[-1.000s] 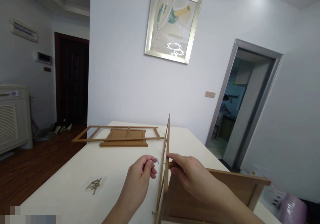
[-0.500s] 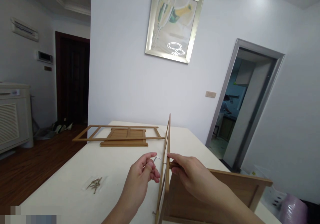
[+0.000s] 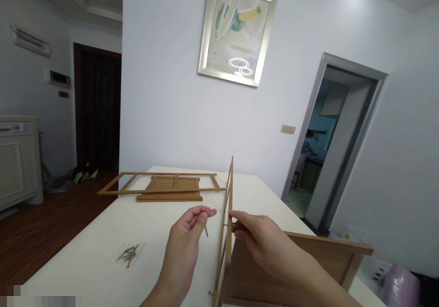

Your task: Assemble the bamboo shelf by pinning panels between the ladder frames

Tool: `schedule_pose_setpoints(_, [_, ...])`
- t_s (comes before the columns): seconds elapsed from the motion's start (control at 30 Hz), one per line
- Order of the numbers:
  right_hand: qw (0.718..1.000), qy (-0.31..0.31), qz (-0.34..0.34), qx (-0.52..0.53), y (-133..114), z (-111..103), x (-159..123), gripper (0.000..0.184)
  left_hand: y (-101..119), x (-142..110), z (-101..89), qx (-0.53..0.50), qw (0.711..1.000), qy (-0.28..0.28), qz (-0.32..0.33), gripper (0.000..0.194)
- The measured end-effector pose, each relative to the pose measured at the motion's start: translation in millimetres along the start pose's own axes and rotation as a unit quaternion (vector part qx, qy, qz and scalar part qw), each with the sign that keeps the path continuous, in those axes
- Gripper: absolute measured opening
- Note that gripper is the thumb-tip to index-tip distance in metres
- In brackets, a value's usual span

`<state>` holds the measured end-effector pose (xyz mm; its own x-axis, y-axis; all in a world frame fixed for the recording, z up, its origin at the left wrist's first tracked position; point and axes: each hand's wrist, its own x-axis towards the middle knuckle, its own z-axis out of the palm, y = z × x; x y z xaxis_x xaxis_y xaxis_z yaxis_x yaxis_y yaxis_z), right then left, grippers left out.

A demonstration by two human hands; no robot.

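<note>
Between the thumb and fingers of my left hand is a small bent metal hex key, its long end pointing down. It is apart from the upright wooden frame just to the right. My right hand grips the joint where this frame meets a wooden panel, index finger lying on the frame's edge. A screw sticks out of the frame near those fingertips. Another screw protrudes lower down, close to the table's near side.
Several screws lie on a clear plastic bag at the left of the white table. Behind them, a second wooden frame rests across a smaller panel. A person is visible through the doorway at right.
My left hand has turned the hex key, so its long end now points down rather than toward the frame, and drawn slightly left. My right hand holds its place.
</note>
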<state>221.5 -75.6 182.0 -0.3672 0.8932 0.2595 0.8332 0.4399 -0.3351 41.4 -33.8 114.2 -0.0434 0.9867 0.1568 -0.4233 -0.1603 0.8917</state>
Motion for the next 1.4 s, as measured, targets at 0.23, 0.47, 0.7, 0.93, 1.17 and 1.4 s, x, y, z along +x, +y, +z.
schedule_pose_setpoints(0.23, [1.0, 0.001, -0.003, 0.001, 2, 1, 0, 0.041, 8, -3, 6.1, -0.151, 0.988, 0.015, -0.022, 0.029])
schedule_pose_setpoints(0.47, [1.0, 0.0, -0.002, 0.003, 2, 1, 0, 0.041, 9, -5, 7.0, -0.152, 0.987, 0.028, -0.045, 0.022])
schedule_pose_setpoints(0.7, [1.0, 0.004, 0.004, 0.004, 0, 0, -1, 0.041, 5, -4, 8.0, -0.139, 0.989, 0.035, -0.04, 0.028])
schedule_pose_setpoints(0.93, [1.0, 0.0, 0.013, -0.007, -2, -2, -2, 0.043, -2, -5, 7.5, -0.121, 0.992, 0.023, -0.031, 0.039])
schedule_pose_setpoints(1.17, [1.0, 0.005, 0.01, -0.009, -1, -2, -3, 0.042, -5, -1, -7.1, 0.1, 0.995, 0.015, 0.017, 0.041])
schedule_pose_setpoints(1.4, [1.0, 0.01, 0.003, -0.013, 0, -1, -4, 0.041, 9, 0, -8.7, 0.002, 0.995, -0.058, -0.086, 0.034])
